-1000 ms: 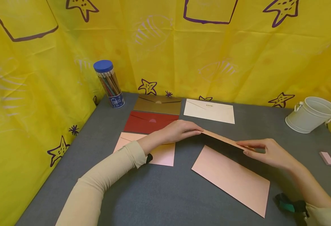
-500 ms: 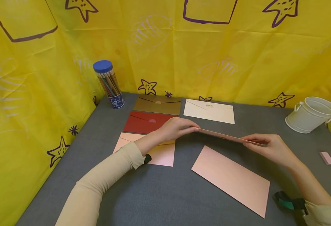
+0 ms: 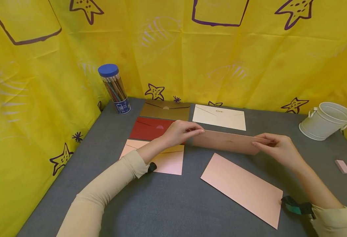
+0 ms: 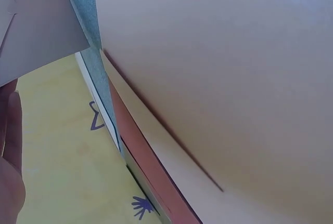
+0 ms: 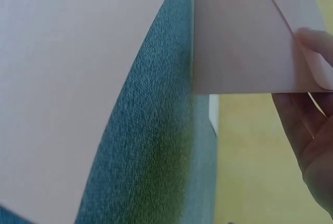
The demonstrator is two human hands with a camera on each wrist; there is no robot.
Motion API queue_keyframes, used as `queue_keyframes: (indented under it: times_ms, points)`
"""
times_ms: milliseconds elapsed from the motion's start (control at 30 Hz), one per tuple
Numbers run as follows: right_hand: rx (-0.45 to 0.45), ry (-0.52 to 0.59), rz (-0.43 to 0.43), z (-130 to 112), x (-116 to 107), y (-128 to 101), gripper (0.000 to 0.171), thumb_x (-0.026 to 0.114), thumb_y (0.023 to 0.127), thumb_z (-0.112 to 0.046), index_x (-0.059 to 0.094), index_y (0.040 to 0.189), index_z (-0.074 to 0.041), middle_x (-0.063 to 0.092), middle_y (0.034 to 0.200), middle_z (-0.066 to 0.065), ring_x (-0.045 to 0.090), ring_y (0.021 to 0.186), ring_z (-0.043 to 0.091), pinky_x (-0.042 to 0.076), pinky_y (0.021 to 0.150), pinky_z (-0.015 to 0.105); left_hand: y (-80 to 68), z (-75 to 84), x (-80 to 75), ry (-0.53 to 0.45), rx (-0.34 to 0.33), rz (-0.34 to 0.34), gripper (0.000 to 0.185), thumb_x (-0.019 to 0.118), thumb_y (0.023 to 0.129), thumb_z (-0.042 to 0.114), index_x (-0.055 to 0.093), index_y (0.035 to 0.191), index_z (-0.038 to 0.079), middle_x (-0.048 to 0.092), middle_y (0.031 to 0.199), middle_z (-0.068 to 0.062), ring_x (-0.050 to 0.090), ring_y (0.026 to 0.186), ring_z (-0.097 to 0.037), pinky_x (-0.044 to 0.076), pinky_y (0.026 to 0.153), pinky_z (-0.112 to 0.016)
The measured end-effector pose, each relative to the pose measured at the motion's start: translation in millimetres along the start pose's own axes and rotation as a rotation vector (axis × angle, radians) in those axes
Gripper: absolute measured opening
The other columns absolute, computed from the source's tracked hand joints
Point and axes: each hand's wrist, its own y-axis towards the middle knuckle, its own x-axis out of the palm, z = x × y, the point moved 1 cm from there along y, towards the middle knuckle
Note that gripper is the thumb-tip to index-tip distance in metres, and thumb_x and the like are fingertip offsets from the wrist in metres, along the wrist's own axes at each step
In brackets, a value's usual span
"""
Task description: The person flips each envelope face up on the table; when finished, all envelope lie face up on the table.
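Observation:
A pink envelope (image 3: 226, 142) stands tilted up on its long side between my hands, its flap side toward me. My left hand (image 3: 181, 132) pinches its upper left corner. At the upper right corner, my right hand (image 3: 275, 146) grips it between thumb and fingers. In the right wrist view, the thumb lies over the envelope's flap (image 5: 299, 16) and the other fingers are behind. Below it, a second pink envelope (image 3: 244, 189) lies slanted on the table, plain side up. Another pink envelope (image 3: 168, 163) lies flap side up under my left forearm.
Red (image 3: 149, 128) and brown envelopes (image 3: 167, 110) lie behind the left pink one, with a white envelope (image 3: 220, 118) to their right. A pencil tub (image 3: 114, 89) stands back left, a white bucket (image 3: 324, 121) and an eraser (image 3: 343, 167) at right. Yellow cloth (image 3: 167, 49) hangs behind.
The held envelope has turned from nearly edge-on to showing its flap face. Both hands have shifted slightly away from me and left with it. The envelopes on the table have stayed put.

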Motion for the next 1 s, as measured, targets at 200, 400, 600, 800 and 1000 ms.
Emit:
queue_keyframes:
  times_ms: [200, 400, 600, 800, 1000]
  points:
    - [0.049, 0.018, -0.029, -0.8, 2.1, 1.4, 0.015, 0.074, 0.088, -0.013, 0.072, 0.102, -0.007, 0.074, 0.086, 0.002, 0.065, 0.072, 0.009, 0.05, 0.061, 0.017, -6.4, -2.7, -3.7, -0.047, -0.034, -0.019, 0.012, 0.069, 0.092, 0.018, 0.076, 0.1, 0.011, 0.072, 0.085, 0.006, 0.058, 0.069, -0.002, 0.05, 0.065, -0.02]
    - [0.101, 0.001, -0.087, 3.3, 0.3, 0.5, 0.022, 0.074, 0.088, -0.017, 0.069, 0.107, -0.007, 0.069, 0.091, -0.005, 0.063, 0.078, 0.004, 0.053, 0.065, 0.018, -11.6, -8.1, -3.8, -0.102, -0.104, -0.109, 0.009, 0.071, 0.091, 0.018, 0.074, 0.095, 0.011, 0.069, 0.079, 0.002, 0.056, 0.067, -0.006, 0.047, 0.059, -0.022]
    - [0.069, -0.032, -0.162, 12.3, 3.3, -1.3, 0.015, 0.075, 0.088, -0.016, 0.07, 0.102, -0.012, 0.068, 0.09, -0.004, 0.06, 0.079, 0.005, 0.051, 0.068, 0.017, -16.7, -13.8, -2.0, -0.086, -0.159, -0.253, 0.005, 0.071, 0.09, 0.016, 0.07, 0.089, 0.012, 0.07, 0.082, 0.001, 0.06, 0.072, -0.007, 0.048, 0.064, -0.021]
    - [0.09, -0.128, -0.221, 21.8, 8.5, -1.3, 0.017, 0.076, 0.086, -0.023, 0.074, 0.096, -0.01, 0.07, 0.085, -0.005, 0.061, 0.077, 0.004, 0.05, 0.067, 0.019, -23.8, -20.6, 2.5, -0.027, -0.207, -0.32, 0.004, 0.069, 0.092, 0.017, 0.071, 0.092, 0.014, 0.069, 0.085, 0.007, 0.061, 0.077, -0.005, 0.051, 0.071, -0.021]
    - [0.109, -0.168, -0.23, 24.4, 9.6, -0.7, 0.024, 0.076, 0.087, -0.024, 0.071, 0.1, -0.005, 0.069, 0.085, -0.001, 0.06, 0.074, 0.008, 0.051, 0.065, 0.022, -25.5, -21.1, 2.5, -0.035, -0.252, -0.318, 0.008, 0.068, 0.093, 0.016, 0.073, 0.098, 0.012, 0.069, 0.087, 0.007, 0.059, 0.078, -0.007, 0.049, 0.073, -0.022]
